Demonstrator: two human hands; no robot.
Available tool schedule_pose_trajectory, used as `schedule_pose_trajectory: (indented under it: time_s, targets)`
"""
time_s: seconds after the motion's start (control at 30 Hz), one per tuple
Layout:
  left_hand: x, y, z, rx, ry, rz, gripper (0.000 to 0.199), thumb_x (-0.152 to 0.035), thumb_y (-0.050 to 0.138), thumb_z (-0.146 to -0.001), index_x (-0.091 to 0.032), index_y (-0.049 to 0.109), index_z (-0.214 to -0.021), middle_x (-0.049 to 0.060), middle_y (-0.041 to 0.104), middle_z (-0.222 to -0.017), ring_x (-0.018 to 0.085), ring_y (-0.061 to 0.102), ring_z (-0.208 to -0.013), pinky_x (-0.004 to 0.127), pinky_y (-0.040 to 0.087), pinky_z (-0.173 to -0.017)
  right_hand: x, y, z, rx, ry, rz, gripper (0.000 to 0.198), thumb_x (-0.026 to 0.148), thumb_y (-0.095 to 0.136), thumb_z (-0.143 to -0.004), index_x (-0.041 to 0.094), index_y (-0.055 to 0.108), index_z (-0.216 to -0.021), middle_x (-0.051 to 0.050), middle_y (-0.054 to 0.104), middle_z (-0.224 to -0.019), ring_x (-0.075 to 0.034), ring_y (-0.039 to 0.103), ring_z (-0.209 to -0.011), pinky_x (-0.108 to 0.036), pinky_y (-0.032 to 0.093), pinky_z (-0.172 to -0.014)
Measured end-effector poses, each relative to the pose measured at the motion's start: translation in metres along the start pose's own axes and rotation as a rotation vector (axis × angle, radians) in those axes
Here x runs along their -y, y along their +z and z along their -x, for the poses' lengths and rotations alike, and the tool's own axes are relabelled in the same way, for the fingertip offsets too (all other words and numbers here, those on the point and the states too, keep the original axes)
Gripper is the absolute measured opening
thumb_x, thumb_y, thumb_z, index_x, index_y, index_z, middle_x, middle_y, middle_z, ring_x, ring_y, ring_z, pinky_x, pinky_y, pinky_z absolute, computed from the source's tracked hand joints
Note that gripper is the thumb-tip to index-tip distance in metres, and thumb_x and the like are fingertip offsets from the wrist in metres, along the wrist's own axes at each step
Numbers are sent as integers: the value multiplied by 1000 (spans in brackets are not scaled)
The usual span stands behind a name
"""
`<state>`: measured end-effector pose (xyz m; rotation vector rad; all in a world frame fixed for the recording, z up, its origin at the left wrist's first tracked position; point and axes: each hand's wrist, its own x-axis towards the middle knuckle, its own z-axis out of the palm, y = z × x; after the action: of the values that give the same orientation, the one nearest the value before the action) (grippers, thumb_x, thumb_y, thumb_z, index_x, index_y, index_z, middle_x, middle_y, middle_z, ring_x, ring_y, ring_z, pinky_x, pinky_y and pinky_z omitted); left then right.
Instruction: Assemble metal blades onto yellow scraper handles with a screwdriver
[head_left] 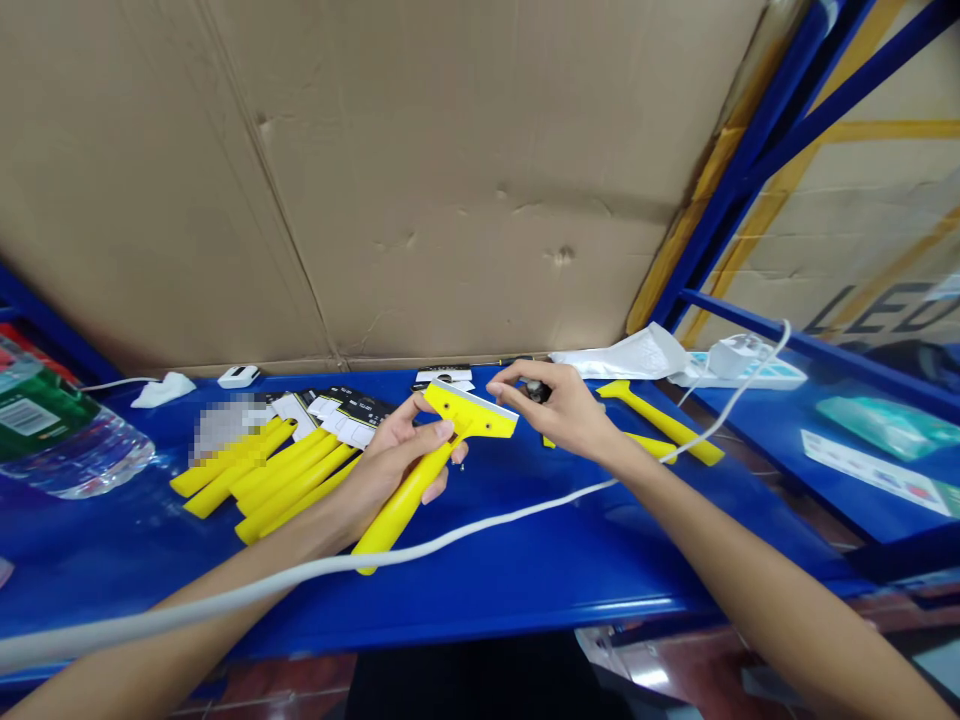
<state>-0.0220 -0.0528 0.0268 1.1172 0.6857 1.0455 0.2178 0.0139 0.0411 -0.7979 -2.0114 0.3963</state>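
Note:
My left hand (pixel 416 440) is wrapped round the neck of a yellow scraper (pixel 405 500), its handle slanting down toward the front edge. The scraper's wide head faces up, with two small dark screws or holes and a pale blade strip (pixel 469 397) along its far edge. Close to the right end of that strip is my right hand (pixel 562 405), thumb and forefinger drawn together. A dark, shiny object sits in its curled fingers, mostly hidden; I cannot tell its kind. Beyond and right of this hand lie more yellow scrapers (pixel 671 425), one partly covered by my wrist.
Several yellow scrapers (pixel 292 475) with black-and-white cards lie at left, beside a large bottle (pixel 67 430). A white cable (pixel 487 522) crosses in front of my arms. Cardboard (pixel 450 180) stands behind the blue shelf (pixel 510 590). A power strip (pixel 742 370) and silvery pouch (pixel 622 355) lie at right.

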Motion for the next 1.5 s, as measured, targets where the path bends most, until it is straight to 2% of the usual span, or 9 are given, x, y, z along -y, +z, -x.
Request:
schedule_pose_trajectory:
  time_s: [0.13, 0.23, 0.43, 0.63, 0.8, 0.97, 1.1, 1.3, 1.5]
  targets:
    - [3, 1, 0, -5, 16, 39, 45, -33, 83, -93, -24, 49, -121, 2, 71, -83, 14, 66, -65, 15, 45, -39, -16, 4, 2, 178, -101, 223, 12, 18, 65, -101, 17, 77, -104, -7, 80, -99, -19, 72, -88, -31, 52, -80]
    - [2, -1, -2, -55, 38, 47, 43, -26, 84, -91, -24, 51, -118, 3, 71, -91, 15, 69, -72, 16, 48, -41, -21, 10, 6, 357, -46, 383, 10, 15, 72, -95, 15, 78, -104, -10, 79, -103, -22, 73, -89, -31, 51, -77]
    - [0, -7, -8, -145, 92, 70, 41, -24, 88, -85, -24, 55, -109, 2, 71, -98, 16, 71, -77, 17, 49, -42, -17, 23, 16, 575, -94, 309, 20, 18, 76, -97, 24, 80, -115, -8, 79, -122, -24, 76, -105, -33, 56, -86]
    - [3, -11, -12, -187, 97, 59, 39, -25, 88, -85, -23, 57, -108, 2, 71, -92, 16, 71, -74, 17, 50, -43, -21, 38, 20, 500, 12, 461, 32, 24, 67, -104, 20, 74, -135, -15, 71, -135, -26, 78, -102, -34, 58, -82]
    - [5, -11, -12, -203, 103, 54, 37, -24, 88, -84, -22, 58, -105, 4, 73, -97, 17, 71, -77, 18, 50, -44, -26, 39, 19, 516, 60, 484, 26, 21, 63, -105, 26, 83, -122, -10, 71, -135, -23, 78, -96, -34, 57, -79]
    - [6, -9, -13, -201, 109, 48, 37, -22, 89, -83, -21, 58, -103, 5, 74, -102, 17, 72, -78, 18, 51, -44, -28, 37, 18, 501, 26, 447, 30, 24, 65, -106, 30, 81, -131, -8, 70, -141, -23, 78, -99, -34, 57, -81]
    - [7, -9, -13, -191, 118, 55, 37, -21, 89, -83, -21, 59, -103, 4, 73, -102, 17, 71, -81, 19, 52, -43, -28, 39, 19, 510, 16, 428, 23, 21, 66, -105, 26, 85, -117, -8, 73, -135, -23, 77, -101, -32, 55, -80]
    - [9, -10, -13, -173, 113, 47, 36, -22, 89, -83, -21, 59, -102, 4, 74, -104, 17, 72, -79, 19, 52, -43, -27, 42, 21, 510, -14, 487, 36, 28, 61, -108, 32, 74, -142, -10, 68, -144, -26, 76, -102, -33, 54, -78]
    - [9, -9, -13, -184, 114, 50, 37, -21, 90, -82, -21, 59, -102, 5, 74, -109, 17, 72, -78, 19, 53, -42, -23, 44, 24, 570, -158, 411, 37, 25, 56, -110, 36, 74, -141, -7, 69, -143, -26, 73, -113, -33, 54, -81]
